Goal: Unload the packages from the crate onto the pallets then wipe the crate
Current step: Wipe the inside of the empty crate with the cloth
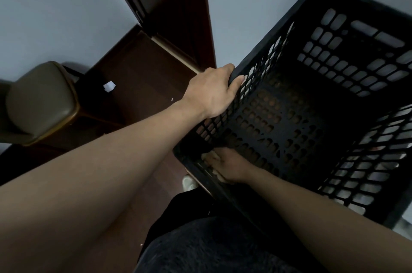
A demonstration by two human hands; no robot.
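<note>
A black perforated plastic crate point(334, 116) fills the right half of the head view, tilted, with nothing lying inside it. My left hand point(214, 92) grips the crate's left rim, fingers curled over the edge. Inside the crate, at its near wall, my right hand point(229, 165) presses a pale cloth point(209, 158) against the plastic. Most of the cloth is hidden under my palm and fingers. No packages or pallets are in view.
A padded olive chair seat point(40, 103) stands at the left. A dark wooden door frame point(178, 16) rises at top centre over a dark brown floor point(138, 76) with a small white scrap point(109, 86). Pale walls lie behind the crate. My white shoe point(189, 183) shows below.
</note>
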